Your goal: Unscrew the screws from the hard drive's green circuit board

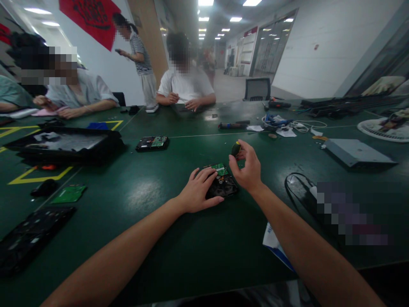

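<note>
A hard drive (228, 186) with a green circuit board lies on the green table in front of me. My left hand (202, 189) rests on its left side, fingers stretched out and thumb along the near edge, covering part of it. Just above the drive's right side, my right hand (247, 166) is closed around a screwdriver (235, 149) with a dark green and yellow handle. Its shaft cannot be made out. A second hard drive (152, 143) sits farther back to the left, apart from both hands.
At left are a black tray (110, 143), a loose green circuit board (69, 194) and a black casing (28, 238). Cables (276, 120), a grey metal box (358, 152) and a white-blue packet (275, 245) lie at right. A person (187, 85) sits across the table.
</note>
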### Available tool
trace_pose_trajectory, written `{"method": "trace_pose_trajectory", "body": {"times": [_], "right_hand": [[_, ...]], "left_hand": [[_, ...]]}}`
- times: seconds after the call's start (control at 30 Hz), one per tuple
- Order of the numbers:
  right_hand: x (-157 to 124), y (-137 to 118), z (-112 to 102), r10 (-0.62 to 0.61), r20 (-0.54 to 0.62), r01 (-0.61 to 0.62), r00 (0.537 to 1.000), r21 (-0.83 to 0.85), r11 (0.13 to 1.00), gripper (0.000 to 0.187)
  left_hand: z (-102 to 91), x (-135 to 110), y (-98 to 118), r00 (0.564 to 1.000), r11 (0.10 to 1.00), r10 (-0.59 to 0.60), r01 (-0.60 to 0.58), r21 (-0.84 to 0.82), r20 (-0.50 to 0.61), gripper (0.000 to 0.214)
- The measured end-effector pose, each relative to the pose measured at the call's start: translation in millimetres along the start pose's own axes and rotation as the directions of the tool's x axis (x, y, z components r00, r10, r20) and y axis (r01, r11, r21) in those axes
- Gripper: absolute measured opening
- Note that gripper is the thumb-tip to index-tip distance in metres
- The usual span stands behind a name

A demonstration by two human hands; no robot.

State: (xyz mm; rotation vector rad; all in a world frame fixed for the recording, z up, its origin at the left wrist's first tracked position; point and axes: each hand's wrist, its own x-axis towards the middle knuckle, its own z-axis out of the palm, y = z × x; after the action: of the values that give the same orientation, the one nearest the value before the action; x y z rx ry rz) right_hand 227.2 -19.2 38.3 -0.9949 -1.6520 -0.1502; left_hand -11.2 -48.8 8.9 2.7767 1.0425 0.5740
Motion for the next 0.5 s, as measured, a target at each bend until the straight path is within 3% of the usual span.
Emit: {"method": "trace_pose_trajectory", "body": {"times": [0.23, 0.5], "right_hand": [[0.6, -1.5, 0.9, 0.036, -0.012, -0.036, 0.999, 0.003, 0.999, 0.065], [0.8, -1.1, -0.6, -0.011, 0.010, 0.011, 1.000, 0.005, 1.000, 0.059]], "left_hand": [[-2.1, 0.4, 2.0, 1.000, 1.000, -0.008, 0.008, -0.010, 0.001, 0.093], [-1.1, 0.1, 1.9, 1.000, 1.000, -0.004, 0.004, -0.006, -0.001, 0.094]]}}
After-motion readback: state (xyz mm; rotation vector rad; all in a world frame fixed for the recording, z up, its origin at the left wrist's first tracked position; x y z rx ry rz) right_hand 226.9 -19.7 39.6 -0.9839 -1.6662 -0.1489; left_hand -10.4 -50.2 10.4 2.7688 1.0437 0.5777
